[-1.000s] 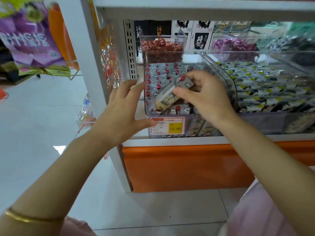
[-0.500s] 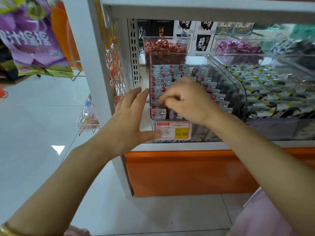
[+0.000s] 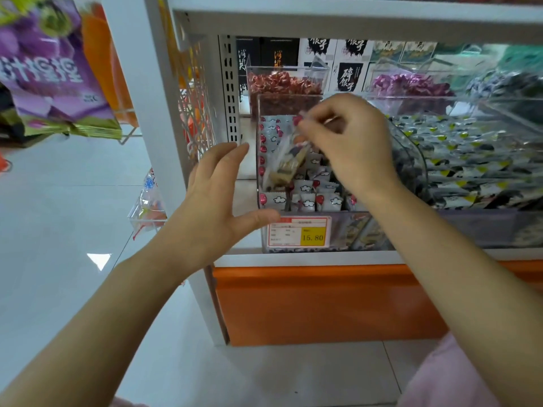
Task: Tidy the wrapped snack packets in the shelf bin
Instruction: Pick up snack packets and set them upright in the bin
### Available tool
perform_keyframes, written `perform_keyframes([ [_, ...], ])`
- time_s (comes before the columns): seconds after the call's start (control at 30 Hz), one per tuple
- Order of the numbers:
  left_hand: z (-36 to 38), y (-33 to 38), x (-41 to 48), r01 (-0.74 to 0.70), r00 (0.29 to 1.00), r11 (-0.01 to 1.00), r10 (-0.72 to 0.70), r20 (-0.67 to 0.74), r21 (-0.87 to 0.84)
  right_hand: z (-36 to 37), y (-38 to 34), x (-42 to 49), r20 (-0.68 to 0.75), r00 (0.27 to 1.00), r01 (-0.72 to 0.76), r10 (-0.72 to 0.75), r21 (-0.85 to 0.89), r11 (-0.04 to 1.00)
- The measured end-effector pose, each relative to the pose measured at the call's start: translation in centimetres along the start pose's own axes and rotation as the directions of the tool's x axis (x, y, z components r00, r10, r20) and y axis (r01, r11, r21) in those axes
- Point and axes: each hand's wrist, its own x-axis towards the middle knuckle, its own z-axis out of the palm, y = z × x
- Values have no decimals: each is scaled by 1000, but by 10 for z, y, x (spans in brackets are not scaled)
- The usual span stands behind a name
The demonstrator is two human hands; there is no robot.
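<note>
Right hand point(image 3: 349, 142) is pinched shut on a snack packet point(image 3: 289, 160), lifted over the clear bin's point(image 3: 411, 160) left front corner for re-laying; left hand point(image 3: 217, 201), spread open, is held against that corner, likely steadying it.

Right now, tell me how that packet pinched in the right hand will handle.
The packet probably stays floppy: it dangles from the right hand. Likely light, since a fingertip pinch lifts it. Its glossy wrap may slip.
</note>
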Motion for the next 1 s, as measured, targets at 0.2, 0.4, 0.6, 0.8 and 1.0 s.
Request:
perform_keyframes([
  [0.2, -2, 15, -4, 10, 982, 981, -47, -183, -196, -37, 0, -40, -103, 955, -193, 279, 498, 845],
  [0.4, 4, 27, -11, 142, 984, 853, -175, -19, -502, -36, 8, -70, 127, 847, -425, 516, 744, 515],
  [0.6, 3, 21, -11, 299, 937, 520, -320, 141, -800, -37, 14, -76, 335, 778, -544, 531, 782, 304],
  [0.8, 2, 16, -10, 337, 894, 203, -374, 245, -919, -38, 16, -79, 461, 729, -616, 506, 764, 193],
  [1.0, 4, 17, -11, 364, 860, 44, -399, 318, -930, -39, 22, -79, 381, 810, -540, 446, 782, 312],
])
